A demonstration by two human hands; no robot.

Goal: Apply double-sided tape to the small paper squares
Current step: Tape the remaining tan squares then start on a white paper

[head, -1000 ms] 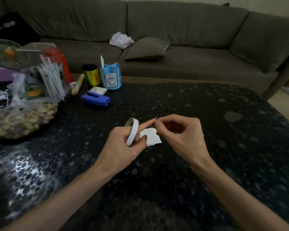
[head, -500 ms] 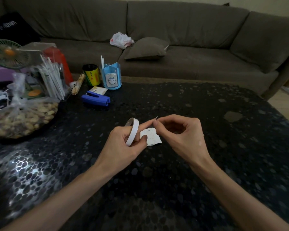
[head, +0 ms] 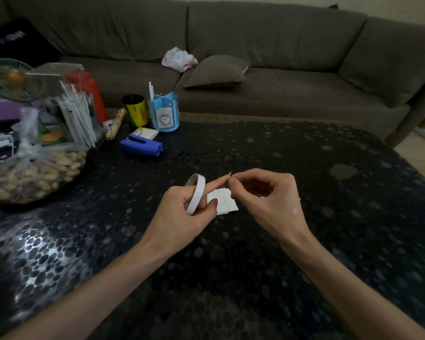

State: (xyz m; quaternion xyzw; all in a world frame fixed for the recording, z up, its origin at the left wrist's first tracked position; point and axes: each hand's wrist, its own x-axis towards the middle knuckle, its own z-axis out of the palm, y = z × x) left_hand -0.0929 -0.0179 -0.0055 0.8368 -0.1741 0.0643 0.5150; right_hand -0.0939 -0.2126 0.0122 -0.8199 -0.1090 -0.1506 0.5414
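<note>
Dark table (head: 304, 168), with hands close together over the paper squares (head: 222, 202).
Left hand (head: 179, 217) grips the tape roll (head: 196, 193); right hand (head: 270, 200) pinches a tiny tape bit (head: 230, 174) at the left fingertip. I cannot see tape on any square, so the sticking looks not yet done.

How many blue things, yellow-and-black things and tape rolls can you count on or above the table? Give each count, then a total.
Blue things: 2, the stapler and the pen holder
Yellow-and-black things: 1, the can
Tape rolls: 1, the tape roll held by the left hand
Total: 4
</note>
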